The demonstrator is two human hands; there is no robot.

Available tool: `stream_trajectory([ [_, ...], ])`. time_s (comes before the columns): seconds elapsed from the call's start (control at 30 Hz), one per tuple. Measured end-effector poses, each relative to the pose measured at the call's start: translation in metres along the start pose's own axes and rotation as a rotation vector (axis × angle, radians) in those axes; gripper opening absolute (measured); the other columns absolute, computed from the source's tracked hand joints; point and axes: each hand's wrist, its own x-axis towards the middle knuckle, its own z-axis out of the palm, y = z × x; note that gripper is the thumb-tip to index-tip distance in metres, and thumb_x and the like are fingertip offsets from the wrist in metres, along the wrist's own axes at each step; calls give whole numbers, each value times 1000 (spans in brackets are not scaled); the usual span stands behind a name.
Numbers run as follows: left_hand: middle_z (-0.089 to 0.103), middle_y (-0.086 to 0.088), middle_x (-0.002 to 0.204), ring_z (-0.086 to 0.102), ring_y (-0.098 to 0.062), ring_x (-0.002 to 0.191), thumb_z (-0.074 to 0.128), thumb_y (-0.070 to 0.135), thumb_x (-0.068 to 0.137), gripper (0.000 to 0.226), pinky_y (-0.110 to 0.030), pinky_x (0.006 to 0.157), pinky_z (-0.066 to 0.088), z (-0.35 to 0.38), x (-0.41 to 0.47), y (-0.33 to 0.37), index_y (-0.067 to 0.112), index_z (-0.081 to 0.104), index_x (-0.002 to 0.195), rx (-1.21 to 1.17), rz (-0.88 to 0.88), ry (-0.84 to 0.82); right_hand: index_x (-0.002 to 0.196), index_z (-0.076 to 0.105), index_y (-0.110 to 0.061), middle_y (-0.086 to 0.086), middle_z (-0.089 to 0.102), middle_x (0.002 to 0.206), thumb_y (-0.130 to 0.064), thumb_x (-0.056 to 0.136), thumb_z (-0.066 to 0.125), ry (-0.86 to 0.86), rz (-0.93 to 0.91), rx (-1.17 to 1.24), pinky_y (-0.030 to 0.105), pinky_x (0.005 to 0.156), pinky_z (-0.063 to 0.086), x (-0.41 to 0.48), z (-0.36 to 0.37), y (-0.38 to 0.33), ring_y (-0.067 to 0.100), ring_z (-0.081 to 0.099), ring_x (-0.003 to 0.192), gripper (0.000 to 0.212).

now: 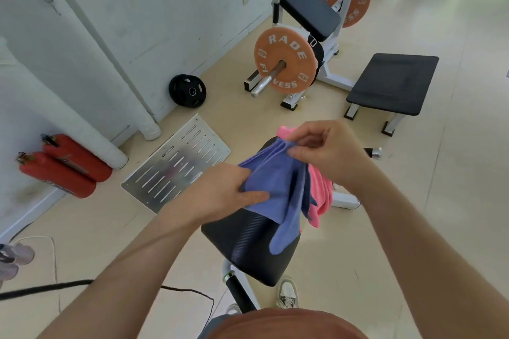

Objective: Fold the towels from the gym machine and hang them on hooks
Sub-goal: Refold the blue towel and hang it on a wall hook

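**Blue towel held between both hands over the bench**

Head view: The left hand (220,195) grips the blue towel (278,192) at its near-left side, thumb laid across the top of the cloth and the other fingers tucked out of sight beneath it. The right hand (327,151) is above and to the right of the left one; it pinches the towel's bunched upper edge between thumb and curled fingers. The towel hangs between the two hands in loose folds, and a long tail of it droops below the left hand, in front of the black padded bench (248,248).

A pink towel (321,190) lies just under the right wrist, draped off the bench's far-right side. The blue towel and the right hand partly cover it.

Beyond the left hand, a slotted metal plate (176,165) lies on the floor. Two red fire extinguishers (63,170) lie further left by the wall. An orange weight plate (285,59) sits on a bar well beyond both hands.
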Motion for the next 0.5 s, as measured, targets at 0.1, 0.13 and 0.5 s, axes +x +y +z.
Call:
stream_trajectory([
  [0.1, 41, 3, 56, 40, -16, 55, 42, 59, 90, 49, -30, 55, 34, 3, -8, -4, 18, 44, 65, 301, 114, 82, 70, 67, -28, -1, 71, 71, 7, 77, 68, 68, -51, -117, 34, 76, 57, 4, -5, 5, 16, 69, 72, 36],
  [0.13, 46, 3, 58, 45, -17, 58, 34, 63, 88, 53, -33, 61, 39, 2, -11, -4, 17, 48, 67, 351, 159, 141, 69, 66, -29, -2, 70, 70, 7, 76, 67, 101, -48, -131, 37, 74, 57, 5, -6, 8, 19, 68, 72, 37],
  [0.5, 43, 4, 52, 40, -17, 58, 47, 33, 87, 21, -28, 63, 38, -1, -21, -5, 21, 62, 79, 115, 190, 255, 87, 53, -13, 1, 58, 77, -1, 87, 49, 161, -180, -476, 23, 60, 38, -7, 11, 38, 16, 48, 67, 13],
])
